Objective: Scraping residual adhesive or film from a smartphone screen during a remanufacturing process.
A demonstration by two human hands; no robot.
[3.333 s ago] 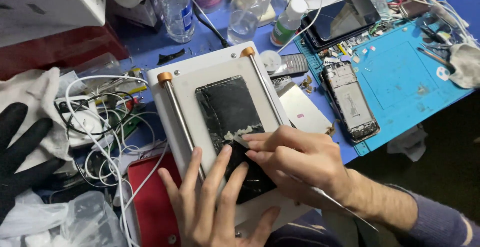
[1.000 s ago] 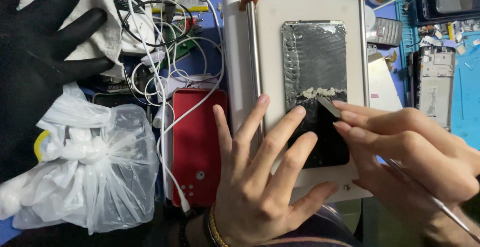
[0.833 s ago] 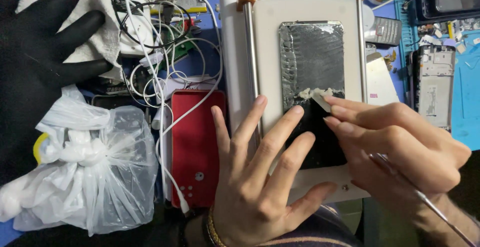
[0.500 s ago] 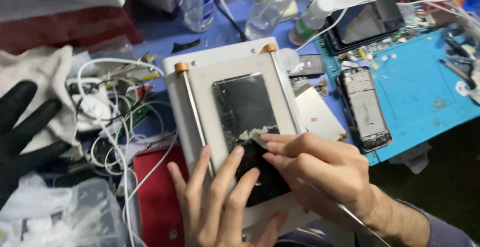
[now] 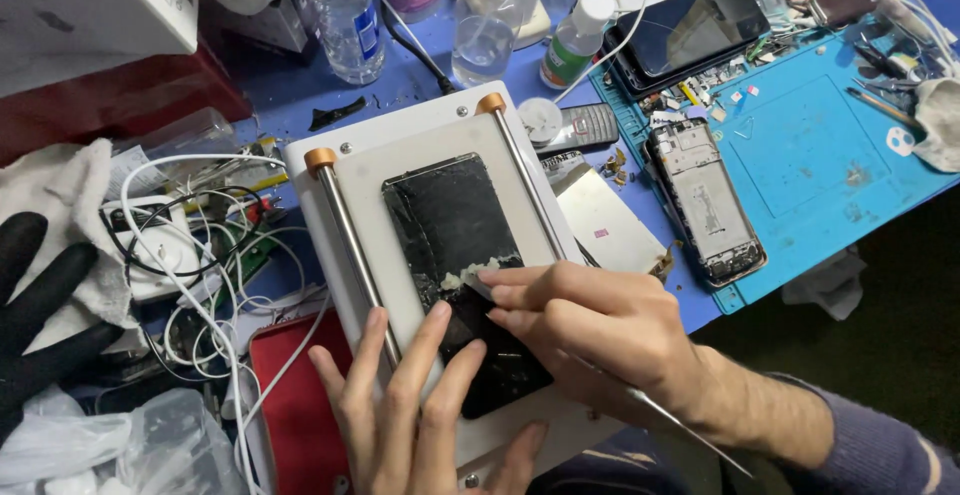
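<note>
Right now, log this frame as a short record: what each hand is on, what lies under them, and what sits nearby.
Left hand: flat, fingers spread, pressing the black cracked phone screen.
Right hand: grip closed on a thin metal scraper blade at a whitish residue line.
Support: white slab-shaped plate with two copper-capped rods.
Nearby: blue work mat, stripped phone frame, tangled white cables.

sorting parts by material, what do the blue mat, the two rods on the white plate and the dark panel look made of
Blue mat: looks like matte silicone or rubber, with moulded recesses. Two rods: polished metal, silvery shine, copper-coloured end caps. Dark panel: probably glass, glossy black with pale residue where the right hand scrapes; left hand steadies it.
</note>
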